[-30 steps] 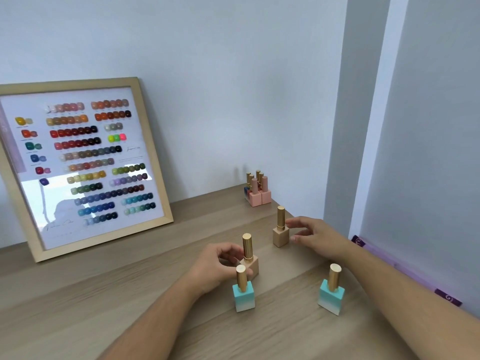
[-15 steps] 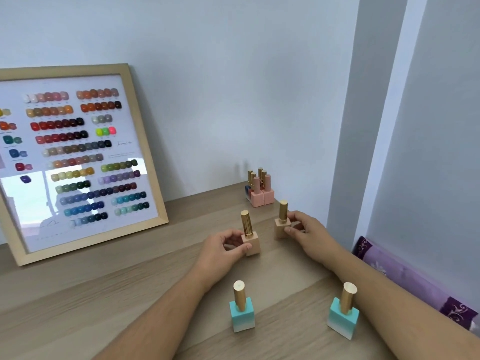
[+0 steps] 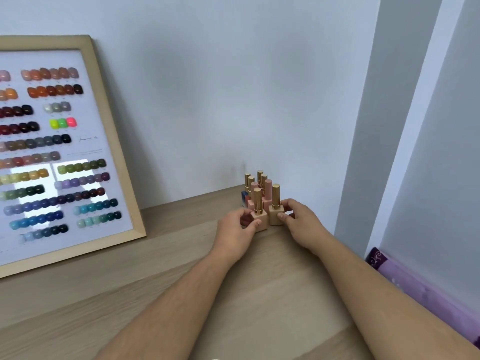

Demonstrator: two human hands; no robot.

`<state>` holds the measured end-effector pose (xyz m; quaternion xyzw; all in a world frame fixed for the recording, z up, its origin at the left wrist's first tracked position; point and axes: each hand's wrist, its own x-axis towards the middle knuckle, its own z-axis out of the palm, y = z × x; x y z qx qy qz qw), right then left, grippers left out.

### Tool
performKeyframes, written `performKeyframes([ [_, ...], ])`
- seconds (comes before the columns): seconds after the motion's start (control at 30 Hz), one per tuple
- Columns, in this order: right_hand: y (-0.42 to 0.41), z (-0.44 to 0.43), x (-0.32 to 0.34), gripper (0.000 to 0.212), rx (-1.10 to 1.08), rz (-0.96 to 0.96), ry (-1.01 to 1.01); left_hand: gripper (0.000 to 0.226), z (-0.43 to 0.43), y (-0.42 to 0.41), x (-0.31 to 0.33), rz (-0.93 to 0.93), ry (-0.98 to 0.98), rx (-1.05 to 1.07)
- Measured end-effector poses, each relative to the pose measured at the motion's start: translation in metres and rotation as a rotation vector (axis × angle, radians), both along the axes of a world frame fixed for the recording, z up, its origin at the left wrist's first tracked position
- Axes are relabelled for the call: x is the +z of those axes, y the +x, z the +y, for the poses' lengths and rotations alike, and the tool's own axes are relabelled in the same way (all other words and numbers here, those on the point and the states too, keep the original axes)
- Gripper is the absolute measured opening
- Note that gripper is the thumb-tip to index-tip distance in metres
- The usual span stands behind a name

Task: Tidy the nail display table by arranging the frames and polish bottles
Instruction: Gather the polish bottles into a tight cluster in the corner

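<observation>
My left hand (image 3: 235, 229) grips a beige polish bottle (image 3: 259, 216) with a gold cap. My right hand (image 3: 298, 219) grips a second beige polish bottle (image 3: 275, 213) right beside it. Both bottles stand upright on the wooden table (image 3: 181, 281), pressed against the front of a cluster of pink and dark bottles (image 3: 257, 188) near the back wall. A large wooden frame (image 3: 114, 141) holding rows of coloured nail samples leans against the wall at the left.
The table's right edge runs along a grey wall corner (image 3: 363, 152). Purple patterned fabric (image 3: 415, 287) lies below that edge at the right.
Both hands have slid their beige bottles away from me to the cluster by the wall. The view has tilted up, and the two teal bottles have dropped out of sight.
</observation>
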<state>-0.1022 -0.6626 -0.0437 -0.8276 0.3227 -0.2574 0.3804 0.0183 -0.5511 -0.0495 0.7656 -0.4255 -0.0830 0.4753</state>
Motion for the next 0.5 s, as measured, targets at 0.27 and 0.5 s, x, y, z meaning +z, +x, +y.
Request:
performKeyframes([
  [0.27, 0.005, -0.012, 0.000, 0.033, 0.021, 0.076, -0.081, 0.012, -0.014, 0.004, -0.004, -0.039, -0.016, 0.049],
  [0.5, 0.009, -0.009, -0.008, 0.023, -0.064, -0.083, -0.054, 0.023, -0.015, 0.000, -0.002, -0.037, -0.029, 0.134],
])
